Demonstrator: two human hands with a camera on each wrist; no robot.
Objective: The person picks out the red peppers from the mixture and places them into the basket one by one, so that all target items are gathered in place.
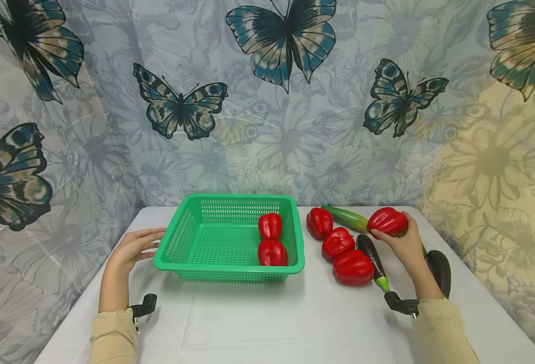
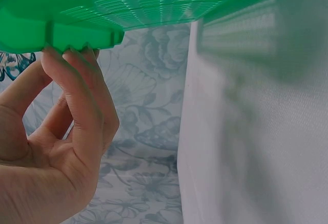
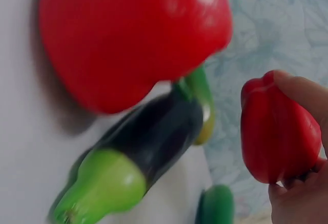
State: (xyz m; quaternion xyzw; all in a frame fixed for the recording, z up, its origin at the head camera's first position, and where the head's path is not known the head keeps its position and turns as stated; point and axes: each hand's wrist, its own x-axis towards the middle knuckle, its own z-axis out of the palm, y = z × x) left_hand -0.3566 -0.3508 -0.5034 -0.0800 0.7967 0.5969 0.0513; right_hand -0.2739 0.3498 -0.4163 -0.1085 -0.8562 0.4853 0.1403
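Observation:
My right hand (image 1: 408, 245) grips a red bell pepper (image 1: 387, 221) between thumb and fingers at the table's right side. The right wrist view shows that pepper (image 3: 277, 126) raised against the cloth backdrop. At the left, my left hand (image 1: 133, 247) has its fingers extended toward a green plastic basket (image 1: 228, 271). Seen from the left wrist, the fingertips (image 2: 72, 55) touch the underside of the basket's rim. Inside the basket, along its right side, are two red bell peppers, a rear one (image 1: 270, 226) and a front one (image 1: 272, 253).
Right of the basket lie three more bell peppers (image 1: 353, 268), a long green vegetable (image 1: 346, 218) and a dark eggplant (image 1: 370, 255). Another eggplant (image 1: 439, 270) lies beyond my right forearm, partly hidden. Behind the white table (image 1: 249, 323) hangs a butterfly-print cloth (image 1: 290, 167).

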